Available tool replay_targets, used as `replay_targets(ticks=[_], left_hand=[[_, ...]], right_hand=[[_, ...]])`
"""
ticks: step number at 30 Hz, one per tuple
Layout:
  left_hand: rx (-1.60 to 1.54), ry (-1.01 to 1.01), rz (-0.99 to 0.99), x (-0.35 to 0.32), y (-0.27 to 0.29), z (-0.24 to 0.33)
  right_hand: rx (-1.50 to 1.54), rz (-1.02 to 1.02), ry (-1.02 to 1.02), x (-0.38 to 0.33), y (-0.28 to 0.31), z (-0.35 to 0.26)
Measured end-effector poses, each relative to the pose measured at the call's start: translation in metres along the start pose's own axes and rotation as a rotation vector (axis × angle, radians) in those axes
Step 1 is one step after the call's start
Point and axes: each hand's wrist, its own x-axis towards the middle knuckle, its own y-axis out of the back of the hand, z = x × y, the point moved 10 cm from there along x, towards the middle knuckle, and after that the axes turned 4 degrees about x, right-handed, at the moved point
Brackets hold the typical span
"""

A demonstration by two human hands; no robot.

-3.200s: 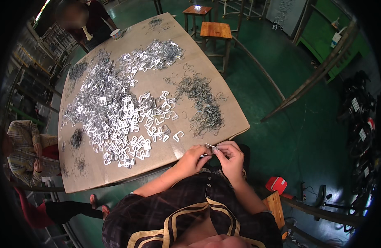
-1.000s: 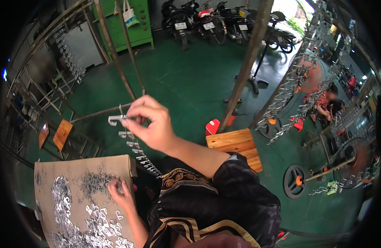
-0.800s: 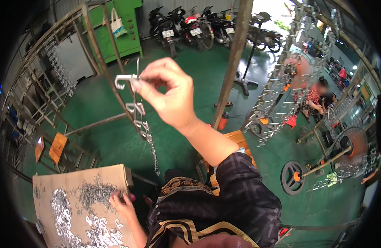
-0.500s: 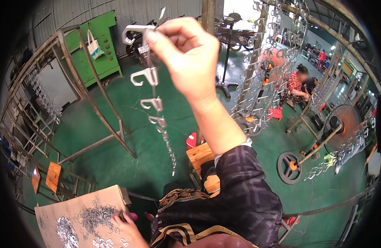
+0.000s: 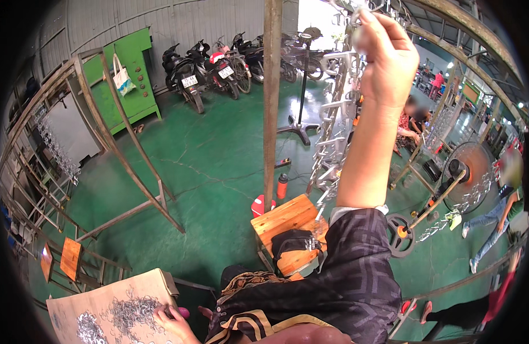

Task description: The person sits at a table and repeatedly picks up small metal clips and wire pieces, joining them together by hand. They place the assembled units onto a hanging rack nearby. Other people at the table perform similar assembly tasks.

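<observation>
My right hand [image 5: 390, 69] is raised high at the upper right, fingers pinched on the top of a string of silver metal hooks [image 5: 336, 106]. The string hangs down beside my forearm, in front of other hanging strings, so where one ends and another begins is hard to tell. Down at the lower left, my left hand [image 5: 175, 324] rests at the edge of a pile of small wire pieces [image 5: 132, 309] on a cardboard-topped table [image 5: 121, 282]. Its fingers are curled around something dark that I cannot make out, with a pink tip [image 5: 184, 312] beside it.
A rusty upright post [image 5: 271, 114] stands ahead. By my right arm is a wooden stool [image 5: 284, 221] with a black bag [image 5: 293, 242] on it. Metal frames, a fan [image 5: 468, 172] and seated people are to the right. A person walks at the far right. Motorbikes [image 5: 187, 80] stand at the back.
My right hand has carried the string of hooks right and up, to the hanging strings beside the post. The view has shifted a little. My left hand stays at the wire pile.
</observation>
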Motion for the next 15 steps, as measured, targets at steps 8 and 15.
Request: replay_targets(ticks=[8, 15], left_hand=[[-0.042, 0.015, -0.030, -0.002, -0.002, -0.005], [0.020, -0.054, -0.039, 0.000, -0.013, -0.001]], right_hand=[[-0.321, 0.087, -0.049, 0.010, 0.077, -0.021], [-0.606, 0.135, -0.084, 0.038, 0.164, -0.041]])
